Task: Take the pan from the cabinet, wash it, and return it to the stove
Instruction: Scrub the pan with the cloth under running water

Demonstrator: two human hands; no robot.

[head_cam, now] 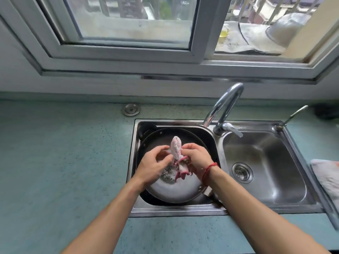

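Note:
A dark round pan (176, 191) lies in the left basin of the steel double sink (216, 210), with water and some foam in its bottom. Above the pan I hold a wet pink and white cloth (177, 153), bunched and twisted upright. My right hand (195, 157) grips the cloth's lower part, a red string around its wrist. My left hand (153, 165) touches the cloth from the left with its fingers curled around it. The pan's handle end shows at the lower right of the basin under my right forearm.
A curved chrome faucet (225, 110) stands between the basins, its spout over the left one. The right basin (264, 167) holds only its drain. A small tap (293, 116) sits at the far right. A folded cloth (328, 176) lies on the green counter (64, 162).

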